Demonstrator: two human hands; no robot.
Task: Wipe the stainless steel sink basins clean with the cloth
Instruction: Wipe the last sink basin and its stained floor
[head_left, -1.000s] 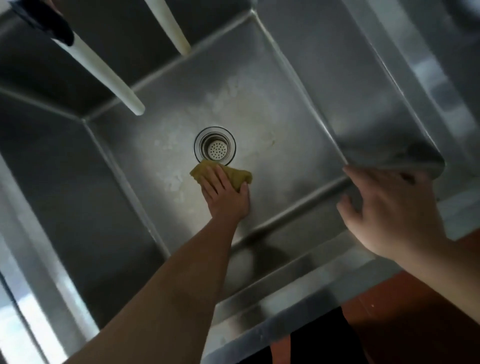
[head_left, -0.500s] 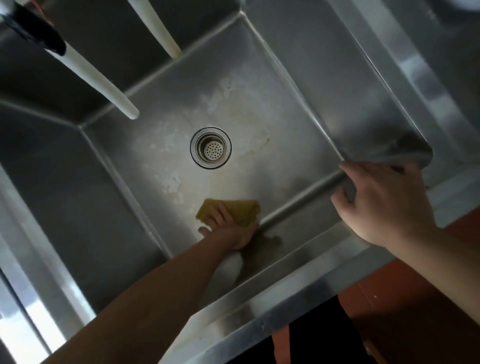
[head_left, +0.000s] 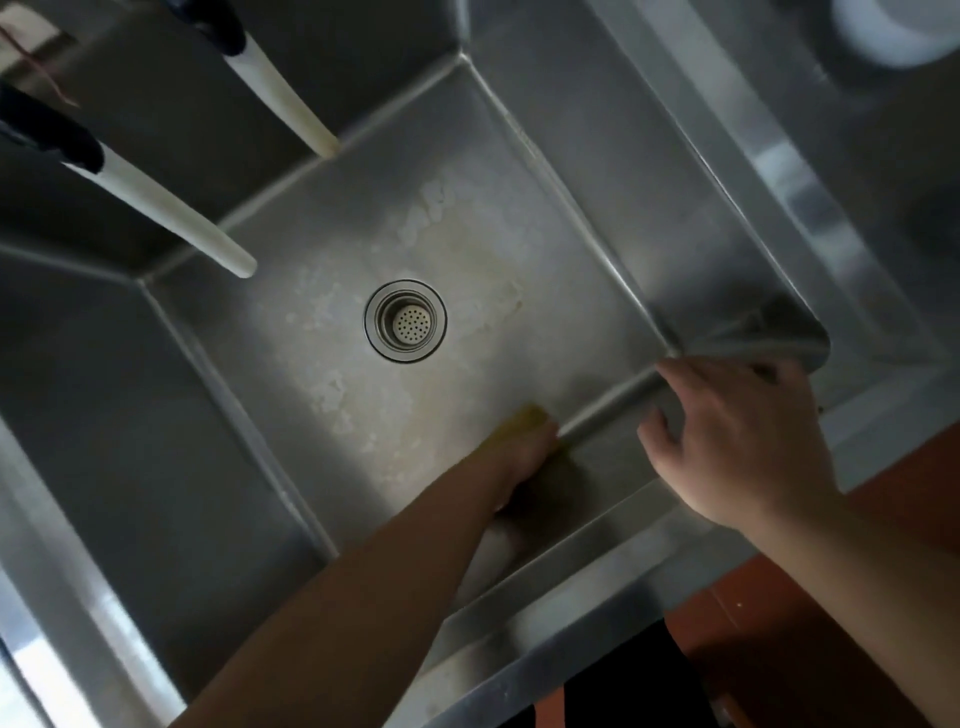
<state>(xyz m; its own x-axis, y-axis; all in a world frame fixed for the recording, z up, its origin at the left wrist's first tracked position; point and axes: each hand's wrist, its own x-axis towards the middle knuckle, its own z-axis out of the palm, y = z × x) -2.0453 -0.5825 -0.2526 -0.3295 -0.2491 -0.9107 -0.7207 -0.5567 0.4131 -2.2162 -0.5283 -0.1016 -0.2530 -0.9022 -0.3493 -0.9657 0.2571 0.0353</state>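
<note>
A deep stainless steel sink basin (head_left: 291, 395) fills the view, with a round drain strainer (head_left: 405, 321) in its floor and pale stains around it. My left hand (head_left: 519, 457) reaches down to the near edge of the basin floor and presses a yellow cloth (head_left: 522, 418) against it; only a blurred corner of the cloth shows past the fingers. My right hand (head_left: 737, 436) hovers over the basin's near right corner with fingers spread and holds nothing.
Two white faucet spouts (head_left: 176, 213) (head_left: 283, 88) with dark collars hang over the far left of the basin. A second basin (head_left: 883, 171) lies to the right, with a white round object (head_left: 893, 26) at its top. The steel front rim (head_left: 561, 623) borders red floor.
My left hand has dragged the cloth from beside the drain back to the near edge of the basin floor. My right hand stays over the near right corner.
</note>
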